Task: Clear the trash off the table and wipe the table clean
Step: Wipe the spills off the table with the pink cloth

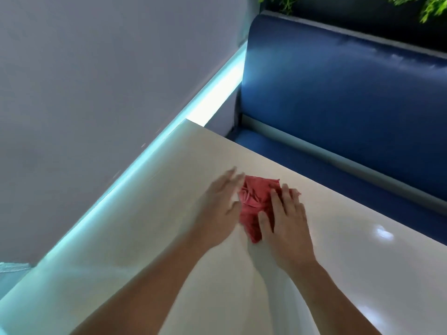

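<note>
A crumpled red cloth [255, 201] lies on the glossy white table [169, 238], toward its far side. My right hand [286, 221] lies flat on the cloth's right part, fingers straight and pressing down. My left hand [221, 206] is at the cloth's left edge with straight fingers, blurred, touching or just beside it. No trash shows on the visible tabletop.
A blue padded bench [338, 97] runs along the table's far edge. A grey wall [96, 68] with a glowing light strip [150, 160] borders the table's left side. Green plants [430, 8] hang at the top right.
</note>
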Demonstrator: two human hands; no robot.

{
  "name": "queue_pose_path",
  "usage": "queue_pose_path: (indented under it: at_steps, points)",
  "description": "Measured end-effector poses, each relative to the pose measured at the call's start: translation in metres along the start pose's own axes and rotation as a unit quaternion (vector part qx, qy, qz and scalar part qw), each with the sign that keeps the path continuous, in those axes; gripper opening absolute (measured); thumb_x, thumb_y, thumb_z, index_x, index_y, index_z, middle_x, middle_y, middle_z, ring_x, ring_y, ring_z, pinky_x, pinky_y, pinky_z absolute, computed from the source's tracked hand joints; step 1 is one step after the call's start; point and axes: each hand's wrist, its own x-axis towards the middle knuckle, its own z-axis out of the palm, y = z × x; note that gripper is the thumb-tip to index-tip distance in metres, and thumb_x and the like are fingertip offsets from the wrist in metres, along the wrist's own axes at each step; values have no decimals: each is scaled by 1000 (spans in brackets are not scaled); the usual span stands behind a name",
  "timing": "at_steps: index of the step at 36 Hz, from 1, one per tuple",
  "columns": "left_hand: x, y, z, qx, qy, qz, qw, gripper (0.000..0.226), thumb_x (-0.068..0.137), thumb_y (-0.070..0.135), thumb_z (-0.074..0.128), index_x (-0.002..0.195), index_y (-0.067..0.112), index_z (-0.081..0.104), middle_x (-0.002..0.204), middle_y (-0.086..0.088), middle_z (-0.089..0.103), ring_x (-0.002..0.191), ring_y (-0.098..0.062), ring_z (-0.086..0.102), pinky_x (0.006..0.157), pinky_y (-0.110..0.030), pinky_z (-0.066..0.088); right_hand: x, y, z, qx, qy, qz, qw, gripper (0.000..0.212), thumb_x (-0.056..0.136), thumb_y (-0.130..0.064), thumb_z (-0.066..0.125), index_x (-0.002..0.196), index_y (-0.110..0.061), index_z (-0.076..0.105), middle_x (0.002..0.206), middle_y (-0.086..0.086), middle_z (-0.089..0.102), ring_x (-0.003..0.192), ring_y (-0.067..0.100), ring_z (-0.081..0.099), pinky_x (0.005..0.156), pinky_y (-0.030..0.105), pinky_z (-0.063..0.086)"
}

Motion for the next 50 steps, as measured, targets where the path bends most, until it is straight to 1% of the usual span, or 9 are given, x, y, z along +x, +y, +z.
queue_pose_path:
  at_steps: [8, 16, 22, 25, 28, 33, 40, 44, 50]
  points:
    - [-114, -92, -74, 232, 74, -192, 951, 62, 97, 46, 26, 135, 19, 65, 142, -4, 60, 127, -28, 55, 107, -45, 47, 64, -50, 31, -69, 29, 36, 997, 73, 98, -46, 19, 157, -8, 35, 161, 35, 23, 151, 52, 18, 126, 58, 10]
    - [-136, -106, -74, 232, 87, -218, 944, 65, 96, 49, 24, 145, 24, 59, 154, 8, 51, 143, -14, 46, 114, -28, 34, 139, -141, 55, -40, -9, 45, 998, 77, 93, -42, 20, 160, -6, 24, 167, 30, 3, 155, 46, -3, 125, 55, -6]
    - [-139, -103, -97, 49, 153, -230, 960, 34, 106, 32, 48, 133, 34, 67, 143, 18, 59, 129, 10, 47, 108, -9, 29, 122, -219, 92, -54, -76, -145, 985, 79, 92, -51, 38, 161, -14, 28, 170, 15, 12, 158, 34, 3, 126, 52, -1]
    - [-156, -99, -110, -81, 237, -280, 927, 27, 99, 36, 51, 116, 38, 73, 118, 23, 71, 113, -3, 65, 107, -31, 46, 81, -247, 112, -57, -99, -237, 965, 71, 95, -49, 37, 158, -16, 35, 169, 14, 21, 157, 33, 9, 126, 52, 0]
    - [-185, -95, -114, -55, 288, -305, 906, 35, 94, 42, 44, 114, 34, 72, 116, 21, 71, 111, -12, 67, 102, -43, 49, 18, -257, 124, -52, -121, -298, 945, 70, 95, -47, 38, 157, -15, 39, 168, 16, 22, 156, 35, 11, 126, 52, 0]
    - [-222, -90, -105, 33, 252, -277, 927, 24, 106, 22, 50, 119, 22, 70, 117, 7, 68, 112, -18, 61, 96, -36, 44, -88, -225, 115, -12, -126, -372, 920, 61, 96, -46, 44, 153, -25, 47, 167, 12, 27, 156, 34, 16, 127, 51, 10]
    - [-246, -75, -90, 166, 150, -266, 938, 38, 101, 39, 42, 120, 27, 73, 126, 6, 63, 116, -23, 56, 95, -45, 50, -34, -88, 51, -88, -57, -184, 977, 58, 97, -49, 34, 152, -32, 46, 165, 8, 33, 152, 37, 25, 121, 54, 24]
    - [-243, -68, -83, 150, 139, -259, 944, 30, 103, 32, 50, 124, 28, 70, 126, 7, 62, 114, -20, 54, 96, -41, 48, 46, -85, 35, -75, -13, 10, 997, 59, 105, -49, 14, 160, -31, 28, 170, 9, 15, 156, 37, 8, 127, 52, 2]
    - [-231, -67, -89, 89, 183, -292, 935, 37, 106, 36, 42, 135, 28, 63, 132, 4, 60, 127, -21, 49, 105, -43, 41, 23, -178, 86, -73, -35, -112, 990, 60, 101, -46, 19, 154, -32, 42, 165, 14, 30, 153, 41, 20, 125, 57, 2]
